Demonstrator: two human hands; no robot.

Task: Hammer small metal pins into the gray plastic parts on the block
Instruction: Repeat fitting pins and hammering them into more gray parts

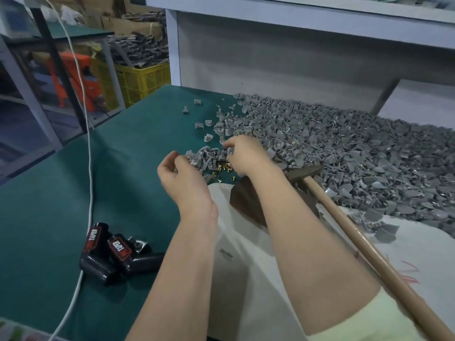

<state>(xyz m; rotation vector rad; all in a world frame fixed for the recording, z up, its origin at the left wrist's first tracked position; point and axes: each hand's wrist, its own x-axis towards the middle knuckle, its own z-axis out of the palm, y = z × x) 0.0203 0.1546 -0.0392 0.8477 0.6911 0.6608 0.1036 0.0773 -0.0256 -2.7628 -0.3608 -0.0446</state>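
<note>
A large heap of gray plastic parts covers the right of the green table. Small brass pins lie scattered just in front of a small cluster of parts. My right hand reaches over that cluster and pinches a gray part at its fingertips. My left hand hovers to the left with curled fingers, and a small brass pin seems held inside them. The dark block sits on a white cloth, partly hidden by my right forearm. The hammer lies with its head beside the block and its wooden handle running toward me.
The green table has two black battery packs at the front left, and a white cable runs across it. The white cloth lies under my arms. A yellow crate stands behind the table at the left.
</note>
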